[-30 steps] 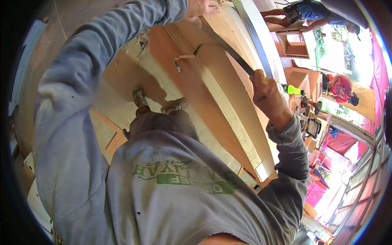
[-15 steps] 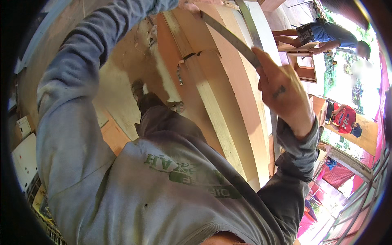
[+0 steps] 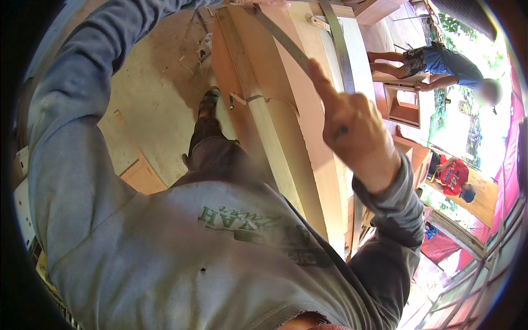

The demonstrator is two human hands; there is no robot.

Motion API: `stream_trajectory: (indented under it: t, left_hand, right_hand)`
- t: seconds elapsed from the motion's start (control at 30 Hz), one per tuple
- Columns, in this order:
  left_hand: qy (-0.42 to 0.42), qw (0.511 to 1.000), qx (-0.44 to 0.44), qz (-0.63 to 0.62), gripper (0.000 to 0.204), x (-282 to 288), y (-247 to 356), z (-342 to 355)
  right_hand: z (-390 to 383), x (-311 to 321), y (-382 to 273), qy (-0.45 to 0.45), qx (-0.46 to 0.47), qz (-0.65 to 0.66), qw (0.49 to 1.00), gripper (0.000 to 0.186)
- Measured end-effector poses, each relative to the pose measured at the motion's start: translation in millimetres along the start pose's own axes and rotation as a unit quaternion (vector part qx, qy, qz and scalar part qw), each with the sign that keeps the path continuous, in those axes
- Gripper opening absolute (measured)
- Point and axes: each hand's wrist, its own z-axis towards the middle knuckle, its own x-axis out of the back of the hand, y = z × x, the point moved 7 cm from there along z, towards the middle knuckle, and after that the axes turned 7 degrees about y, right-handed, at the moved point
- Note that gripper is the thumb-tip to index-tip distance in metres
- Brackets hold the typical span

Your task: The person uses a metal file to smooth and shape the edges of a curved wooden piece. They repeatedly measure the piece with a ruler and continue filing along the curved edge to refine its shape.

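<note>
My right hand [image 3: 357, 129] grips a long flat metal bar [image 3: 280, 38], its index finger stretched along it. My left hand [image 3: 267, 3] is cut off by the upper edge at the bar's far end; its grip is unclear. Beneath the bar are long pale plywood boards [image 3: 302, 137] with ragged edges and a lighter timber strip [image 3: 278, 165]. A second dark metal strip [image 3: 342, 55] lies along a white-faced board [image 3: 360, 60]. A small wooden piece with holes [image 3: 319, 21] rests near it.
A co-worker in blue [image 3: 448, 66] stands beside an open wooden cabinet [image 3: 388, 104] at upper right. A person in red [image 3: 455, 179] is by a plywood panel [image 3: 476, 203]. The concrete floor [image 3: 148, 82] holds offcuts [image 3: 140, 176]; pink sheeting [image 3: 506, 165] hangs at far right.
I have stepped along the boards, so the scene has shifted in view. My right hand and the bar have moved leftward since half a second ago, and my left hand is further out of view.
</note>
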Motion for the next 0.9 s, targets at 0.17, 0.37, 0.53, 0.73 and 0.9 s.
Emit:
stream_trajectory:
  t: [0.17, 0.37, 0.53, 0.73, 0.9]
  left_hand:
    - [0.033, 0.999, -0.006, -0.005, 0.074, -14, -17, -8]
    - [0.065, 0.998, -0.009, -0.002, 0.075, -25, -33, -13]
    - [0.083, 0.996, 0.009, -0.012, 0.076, -32, -37, -16]
    - [0.099, 0.995, 0.005, -0.013, 0.078, -33, -38, -23]
    - [0.101, 0.995, 0.009, -0.012, 0.079, -36, -39, -27]
  right_hand:
    - [-12, -33, 2, -0.127, -0.057, 0.019, 0.990, 0.091]
    - [-16, -54, -4, -0.132, -0.110, 0.037, 0.985, 0.097]
    - [-28, -50, 0, -0.149, -0.126, 0.012, 0.981, 0.094]
    - [-42, -73, 1, -0.120, -0.143, 0.024, 0.982, 0.092]
    - [-43, -83, 1, -0.114, -0.154, -0.003, 0.981, 0.092]
